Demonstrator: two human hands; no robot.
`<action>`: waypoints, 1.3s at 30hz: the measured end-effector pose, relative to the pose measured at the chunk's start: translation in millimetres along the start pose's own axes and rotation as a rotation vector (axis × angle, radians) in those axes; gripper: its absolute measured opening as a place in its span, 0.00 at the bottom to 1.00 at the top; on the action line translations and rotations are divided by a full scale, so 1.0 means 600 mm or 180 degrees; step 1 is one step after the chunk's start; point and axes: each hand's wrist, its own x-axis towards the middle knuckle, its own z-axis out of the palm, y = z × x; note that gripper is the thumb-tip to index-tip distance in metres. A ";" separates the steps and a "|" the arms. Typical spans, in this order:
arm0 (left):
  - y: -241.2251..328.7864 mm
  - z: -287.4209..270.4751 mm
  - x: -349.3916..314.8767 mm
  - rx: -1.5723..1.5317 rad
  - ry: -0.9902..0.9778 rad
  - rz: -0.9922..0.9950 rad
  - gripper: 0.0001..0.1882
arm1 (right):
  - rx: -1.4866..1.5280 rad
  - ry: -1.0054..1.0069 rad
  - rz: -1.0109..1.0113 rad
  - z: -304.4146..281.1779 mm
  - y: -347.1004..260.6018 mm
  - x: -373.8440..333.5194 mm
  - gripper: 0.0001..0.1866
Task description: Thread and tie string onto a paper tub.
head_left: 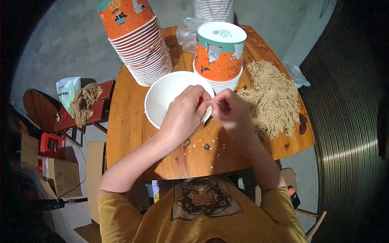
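A thin tan string is held taut between the two hands above the near rim of a white paper bowl, which lies tilted on the wooden tabletop. The fingers of the left hand are pinched narrow on one end of the string, and part of the bowl's rim is covered by that hand. The fingers of the right hand are closed on the other end; how much string runs inside the fist cannot be made out.

Just behind the bowl, two stacks of orange-and-teal paper bowls are seen: one leaning stack at the left and one upturned stack at the right, the latter nearly touching the right hand. A third white stack is cut off by the top edge. A heap of tan strings is spread to the right, reaching close to the tabletop's right edge.

Open wood is left at the front and left of the tabletop, where only small pale beads are scattered. A smaller bundle of strings is laid on a red stool well apart, to the left
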 end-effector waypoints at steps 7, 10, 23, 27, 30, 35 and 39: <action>-0.004 0.008 0.005 -0.0334 0.0082 -0.0043 0.05 | -0.0055 0.0032 -0.0006 0.002 0.000 -0.001 0.08; -0.006 0.011 0.008 -0.0307 0.0027 -0.0088 0.05 | 0.0026 0.0138 0.0036 0.005 0.009 -0.004 0.07; -0.022 0.010 0.019 -0.1248 -0.0248 -0.0531 0.11 | 0.0326 0.0297 -0.0019 0.006 0.009 -0.005 0.04; -0.021 0.007 0.021 -0.1709 -0.0311 -0.0690 0.11 | 0.0576 0.0351 0.0024 0.011 0.021 -0.005 0.03; -0.017 0.003 0.023 -0.1986 -0.0394 -0.0854 0.12 | 0.0596 0.0334 0.0039 0.010 0.021 -0.004 0.04; -0.018 -0.001 0.029 -0.2522 -0.0506 -0.1112 0.12 | 0.0399 0.0308 0.0125 0.001 0.010 -0.006 0.06; -0.018 -0.002 0.030 -0.2559 -0.0471 -0.1322 0.12 | -0.0501 0.0442 -0.0662 -0.003 0.009 -0.004 0.11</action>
